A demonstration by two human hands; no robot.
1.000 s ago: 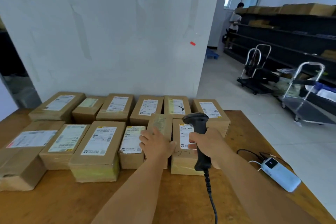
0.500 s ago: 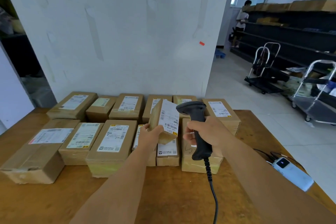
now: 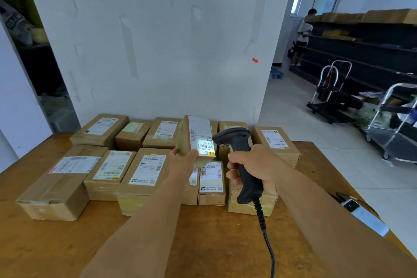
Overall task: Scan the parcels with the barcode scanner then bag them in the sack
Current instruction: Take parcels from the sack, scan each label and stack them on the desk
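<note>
**Cardboard box up in my left hand, scanner light right on the label**

Brown cardboard everywhere on this table. My left hand (image 3: 184, 161) has one small box (image 3: 195, 140) lifted off the pile, fingers and thumb wrapped around its lower end, tipped up on end so the white label (image 3: 202, 139) faces right toward the scanner. My right hand (image 3: 250, 163) is wrapped tight around the handle of the black barcode scanner (image 3: 239, 156), with its head just beside the box, not touching it. You can see a bright lit patch on the lower part of the label, right over a barcode.

The scanner's coiled cable (image 3: 265, 232) hangs down off the bottom of the handle and runs out the lower edge of view.

Rest of the parcels are still sitting on the wooden table (image 3: 203, 244) in two rough rows up against the white wall (image 3: 158, 40), labels up. The big one (image 3: 59, 184) is on the far left of the front row. Off to my right near the table edge there's a white device (image 3: 364, 218) with a dark cord by it.

Back right of the room: dark shelving (image 3: 365, 47), two metal carts (image 3: 334, 95), and a person (image 3: 303, 34) standing by the shelves. Can't spot the sack from this angle.
</note>
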